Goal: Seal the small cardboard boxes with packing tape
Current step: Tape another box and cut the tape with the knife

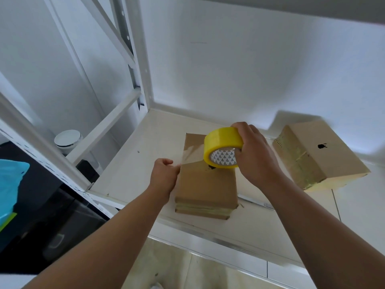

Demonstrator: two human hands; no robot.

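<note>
Head view looks down at a big white shelf in a white metal rack. A white post goes up at its back left corner, and a white wall is behind it. Off to the left, lower down, is a blue bag next to something dark. A round white lid shows past the rack bars.

Two brown cardboard boxes sit on the shelf, well apart. The second box is on the right, near the wall. Yellowish tape already runs over its left end, and it has a small black mark on top. The flat box lies in the middle of the shelf, right under both hands. Its near end has yellowish tape along the seam.

The right hand grips the tape roll. The fingers curl over the top of the yellow roll, and the thumb goes into the hole in the middle. The roll is held just above the flat box, near its right side.

A shiny clear strip of tape comes off the roll and goes left across the top of the flat box. The left hand is at the left edge of that box. Its fingers are curled, and it pinches the end of the strip there.
</note>
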